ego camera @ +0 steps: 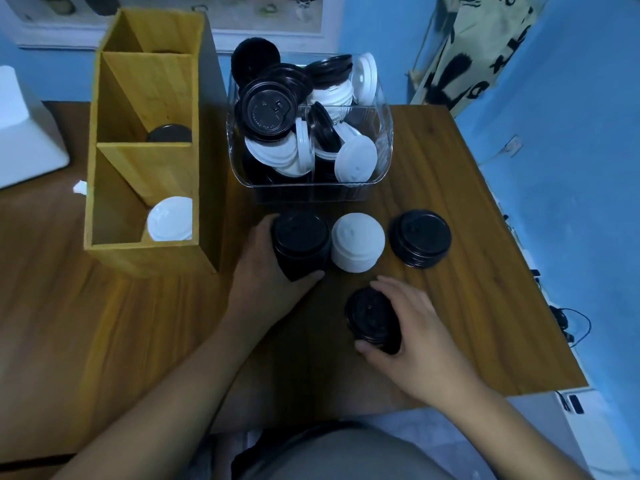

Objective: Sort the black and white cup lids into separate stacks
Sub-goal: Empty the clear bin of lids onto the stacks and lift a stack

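On the wooden table, my left hand (266, 271) wraps around a tall stack of black lids (300, 244). A white lid stack (357, 242) stands right beside it, and a short black stack (420, 238) sits further right. My right hand (412, 327) grips a small stack of black lids (373, 318) nearer to me. Behind them a clear plastic bin (384, 133) holds several mixed black and white lids.
A wooden three-compartment organizer (114, 161) stands at the left, with a white lid (170, 219) in its near slot and a black lid (169, 133) in the middle slot. A white object (24, 133) lies at the far left. The table's right edge (519, 244) borders a blue wall.
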{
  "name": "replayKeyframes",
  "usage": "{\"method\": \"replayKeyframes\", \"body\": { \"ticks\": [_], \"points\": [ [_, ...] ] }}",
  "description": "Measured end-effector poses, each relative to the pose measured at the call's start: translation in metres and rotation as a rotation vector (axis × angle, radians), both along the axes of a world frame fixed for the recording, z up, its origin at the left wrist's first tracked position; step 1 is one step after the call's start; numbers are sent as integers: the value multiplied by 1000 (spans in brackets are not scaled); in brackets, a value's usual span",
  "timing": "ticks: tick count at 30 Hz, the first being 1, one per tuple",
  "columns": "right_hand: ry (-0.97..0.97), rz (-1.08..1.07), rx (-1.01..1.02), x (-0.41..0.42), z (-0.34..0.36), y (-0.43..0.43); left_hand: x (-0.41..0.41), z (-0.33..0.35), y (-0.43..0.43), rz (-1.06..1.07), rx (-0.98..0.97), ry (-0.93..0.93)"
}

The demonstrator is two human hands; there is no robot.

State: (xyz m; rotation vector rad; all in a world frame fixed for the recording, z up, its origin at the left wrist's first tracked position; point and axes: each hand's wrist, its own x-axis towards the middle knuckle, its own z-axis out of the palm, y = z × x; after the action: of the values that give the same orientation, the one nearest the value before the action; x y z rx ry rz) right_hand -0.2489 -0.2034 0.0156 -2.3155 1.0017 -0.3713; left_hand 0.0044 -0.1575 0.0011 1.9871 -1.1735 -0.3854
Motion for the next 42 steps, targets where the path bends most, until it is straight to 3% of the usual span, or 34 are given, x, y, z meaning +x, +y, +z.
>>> {"method": "replayKeyframes", "body": {
  "ticks": [8, 11, 18, 25, 29, 32, 35, 38, 42],
  "points": [
    [-186, -56, -34, 15, 32, -7, 1, 4, 0, -15, 8, 44],
    [-242, -49, -133, 50, 59, -22, 2, 5, 0, -35, -15, 37],
    [-47, 115, -252, 124, 63, -52, 2, 2, 1, -61, -29, 19],
    [21, 133, -298, 132, 53, -53, 3, 3, 1, -55, -25, 49],
    [106, 138, -517, 126, 38, -42, 3, 4, 1, -69, -23, 86],
    [142, 161, -525, 123, 36, -39, 3, 7, 3, -93, -58, 90],
    [98, 139, -402, 104, 38, -39, 0, 8, 5, -114, -96, 37],
    [-11, -55, -371, 67, 33, -50, -2, 6, 6, -111, -101, -160],
    [137, -167, -409, 23, 15, -70, -13, 0, -2, -206, -170, -351]
  ]
}}
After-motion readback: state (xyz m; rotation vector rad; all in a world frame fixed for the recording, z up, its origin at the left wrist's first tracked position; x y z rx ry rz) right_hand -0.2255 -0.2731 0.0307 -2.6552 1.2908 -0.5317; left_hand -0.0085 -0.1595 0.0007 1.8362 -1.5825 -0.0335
